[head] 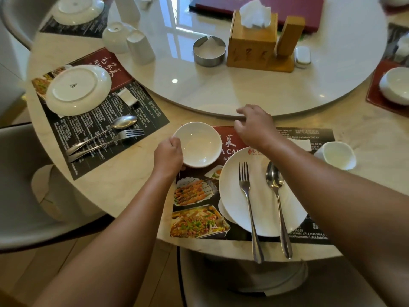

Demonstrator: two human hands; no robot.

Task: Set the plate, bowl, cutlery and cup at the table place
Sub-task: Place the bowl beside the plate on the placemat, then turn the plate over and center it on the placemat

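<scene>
Bowl gripped at rim, left hand

The plate sits on the placemat on the worktop, the fork left of the spoon lying across it, the bowl behind it to the left, the cup to its right, the turntable behind them all.

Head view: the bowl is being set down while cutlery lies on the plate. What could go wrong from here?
1. The fork and spoon lie loose on the plate, handles reaching out to the edge of the table. The right forearm, close beside them, could sweep them off.
2. The left hand grips the bowl at one side of its rim only, so it might tip when set down.
</scene>
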